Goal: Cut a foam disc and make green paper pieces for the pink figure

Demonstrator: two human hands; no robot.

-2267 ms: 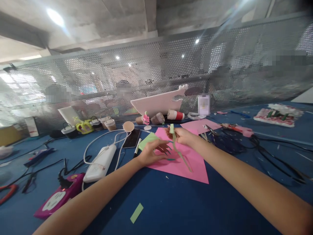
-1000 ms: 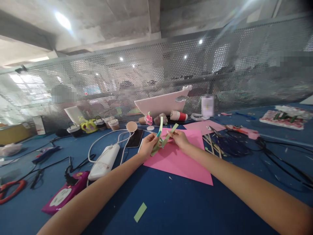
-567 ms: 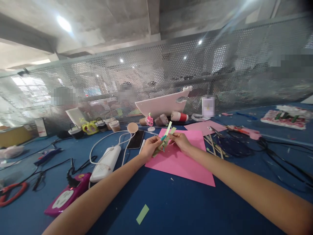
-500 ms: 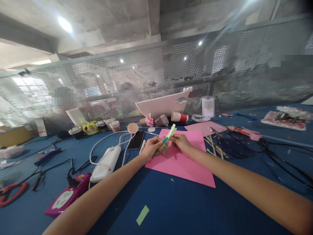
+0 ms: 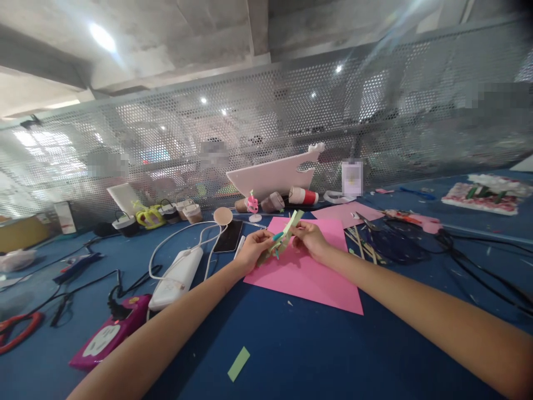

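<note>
Both hands meet above a pink paper sheet [image 5: 308, 278] lying on the blue table. My left hand [image 5: 255, 248] and my right hand [image 5: 308, 236] pinch a folded light green paper strip [image 5: 287, 232] between their fingertips. The strip's ends lie together and slant up to the right. My left fingers have long teal nails. A small green paper scrap [image 5: 239, 363] lies near the front edge.
A white power bank [image 5: 175, 278] with a cable, a black phone [image 5: 229, 236] and a marker sit left of the sheet. A magenta device [image 5: 108, 336] lies nearer left. Scissors, sticks and black cables [image 5: 400, 244] clutter the right. Cups and a white foam board [image 5: 270, 175] stand before a perforated metal screen.
The strip hung long from my right hand at first. Then my left hand joined, and the two spread ends were brought together into one folded bundle.
</note>
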